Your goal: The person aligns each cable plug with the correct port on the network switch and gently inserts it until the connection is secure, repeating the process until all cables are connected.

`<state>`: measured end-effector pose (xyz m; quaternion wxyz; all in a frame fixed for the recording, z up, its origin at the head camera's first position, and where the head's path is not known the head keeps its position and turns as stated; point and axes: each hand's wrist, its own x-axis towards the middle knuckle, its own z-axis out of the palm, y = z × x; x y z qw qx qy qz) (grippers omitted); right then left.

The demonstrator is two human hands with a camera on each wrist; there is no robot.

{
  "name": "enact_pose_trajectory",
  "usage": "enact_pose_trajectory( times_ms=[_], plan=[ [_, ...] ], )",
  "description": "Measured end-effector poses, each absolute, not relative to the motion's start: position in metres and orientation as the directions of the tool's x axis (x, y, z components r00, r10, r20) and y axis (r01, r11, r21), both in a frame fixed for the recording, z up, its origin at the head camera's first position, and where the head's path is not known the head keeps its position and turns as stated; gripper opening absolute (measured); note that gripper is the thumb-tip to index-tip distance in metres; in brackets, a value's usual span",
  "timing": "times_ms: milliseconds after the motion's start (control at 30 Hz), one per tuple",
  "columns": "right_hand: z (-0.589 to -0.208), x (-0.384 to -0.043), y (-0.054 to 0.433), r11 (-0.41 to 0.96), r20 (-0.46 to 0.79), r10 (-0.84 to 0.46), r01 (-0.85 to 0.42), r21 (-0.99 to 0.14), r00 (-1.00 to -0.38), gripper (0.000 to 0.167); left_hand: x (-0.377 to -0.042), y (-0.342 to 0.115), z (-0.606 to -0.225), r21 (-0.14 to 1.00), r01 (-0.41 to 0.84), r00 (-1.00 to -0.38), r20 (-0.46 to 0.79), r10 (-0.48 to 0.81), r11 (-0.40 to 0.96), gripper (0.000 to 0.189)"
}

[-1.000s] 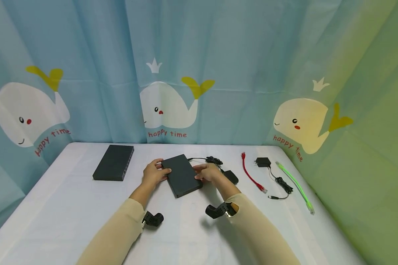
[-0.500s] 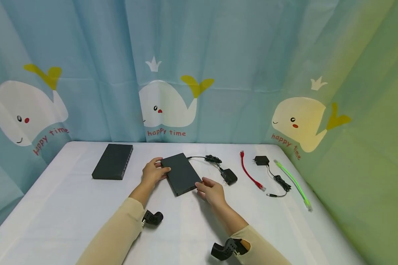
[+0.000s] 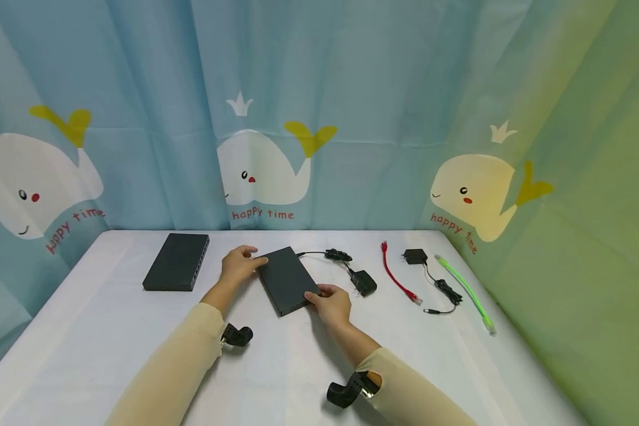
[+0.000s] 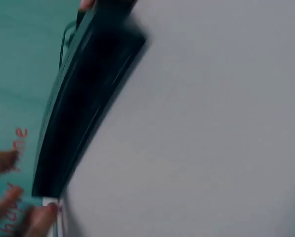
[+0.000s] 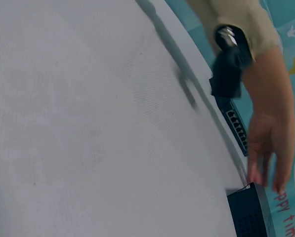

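Note:
A flat black network switch (image 3: 289, 281) lies at the middle of the table, a black cord running from its far edge. My right hand (image 3: 331, 303) pinches its near right corner, thumb on top. At the far left corner, my left hand (image 3: 238, 264) has its thumb reaching over the edge and its fingers loosely spread. The left wrist view shows the switch's long side (image 4: 83, 103) with the left fingers (image 4: 43, 217) apart from its end. A power adapter (image 3: 363, 283) sits on the cord's other end.
A second black switch (image 3: 177, 262) with a row of ports lies at left. To the right are a red network cable (image 3: 398, 278), another power adapter (image 3: 415, 256) with bundled cord, and a green network cable (image 3: 465, 291). A whale-print curtain (image 3: 383, 106) hangs behind.
My right hand has slid from the switch's right side down to its near right corner. The left hand's fingers have loosened and lifted at the far left corner.

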<state>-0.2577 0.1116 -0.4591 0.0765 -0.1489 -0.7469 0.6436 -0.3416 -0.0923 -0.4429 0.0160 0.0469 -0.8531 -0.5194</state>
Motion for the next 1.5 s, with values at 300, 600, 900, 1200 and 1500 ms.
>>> enact_pose_trajectory(
  times_ms=[300,600,900,1200,1500],
  plan=[
    [-0.464,-0.254,0.107,0.137,-0.076,0.306,0.123,-0.983,-0.949,0.035,-0.372,-0.102,-0.432,0.684,0.14,-0.952,-0.106,0.287,0.716,0.043],
    [-0.462,-0.255,0.107,0.137,-0.076,0.283,0.118,-0.983,-0.956,0.034,-0.372,-0.104,-0.423,0.664,0.142,-0.936,-0.152,0.318,0.735,0.039],
    [-0.46,-0.266,0.116,0.167,-0.084,0.232,0.124,-0.978,-0.969,0.033,-0.369,-0.11,-0.422,0.644,0.119,-0.947,-0.156,0.282,0.756,0.04],
    [-0.447,-0.278,0.127,0.214,-0.12,0.23,0.171,-0.962,-0.966,0.034,-0.359,-0.116,-0.423,0.659,0.065,-0.952,-0.184,0.244,0.749,0.044],
    [-0.447,-0.291,0.133,0.226,-0.112,0.255,0.171,-0.959,-0.96,0.034,-0.345,-0.119,-0.434,0.726,-0.024,-0.967,-0.191,0.168,0.688,0.044]
  ],
)
